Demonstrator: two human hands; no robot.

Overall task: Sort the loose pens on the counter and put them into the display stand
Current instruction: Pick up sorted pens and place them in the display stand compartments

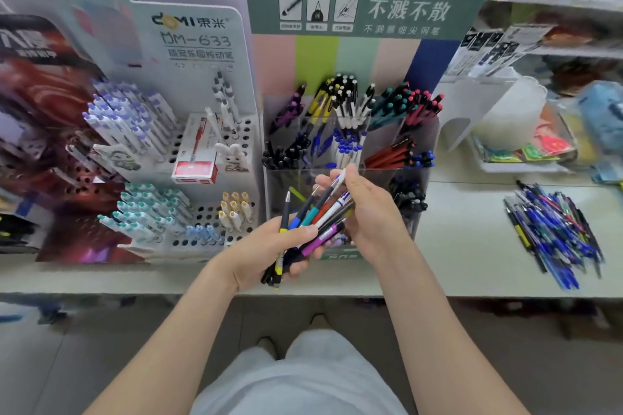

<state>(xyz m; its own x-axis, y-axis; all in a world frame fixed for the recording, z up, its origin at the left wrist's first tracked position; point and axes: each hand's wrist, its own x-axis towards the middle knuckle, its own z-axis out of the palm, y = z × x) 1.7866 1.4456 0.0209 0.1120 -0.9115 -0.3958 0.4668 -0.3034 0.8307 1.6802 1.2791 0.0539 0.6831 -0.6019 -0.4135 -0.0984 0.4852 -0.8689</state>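
Shop surface (pixel 472 239), pens fanned before the display stand (pixel 367 54).
A bunch of pens (pixel 317 216) is gripped low by the left hand (pixel 269 253); the top of one pen (pixel 325 194) is pinched by the right hand (pixel 371 212). Light, stiff, slick barrels are judged best taken at the rubber grips. The loose pile (pixel 553 229) is seen well to the right of both hands.
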